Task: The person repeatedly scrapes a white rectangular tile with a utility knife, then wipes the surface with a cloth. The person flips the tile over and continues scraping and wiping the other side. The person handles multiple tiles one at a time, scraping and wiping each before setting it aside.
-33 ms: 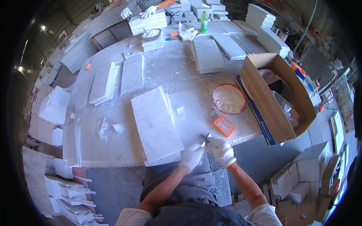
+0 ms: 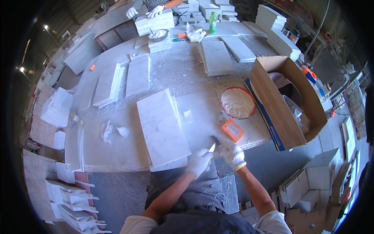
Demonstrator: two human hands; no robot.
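Note:
Both my hands wear white work gloves at the near edge of the worktable. My left hand is closed around a small flat blade whose bright tip points up and right. Just to its right, my right hand is closed on a thin dark-tipped tool, its handle hidden by the glove. To the left lies a stack of white marbled tiles. Beyond my right hand sit an orange box and a red-rimmed bowl of whitish paste.
An open cardboard box stands at the table's right edge. More tile stacks lie farther back, near a green bottle. Across the table, a person's gloved hands rest on tiles. Stacked cartons stand below right.
My right hand has shifted slightly to the right, away from my left hand, and the bright blade shows more clearly. My left hand has barely moved.

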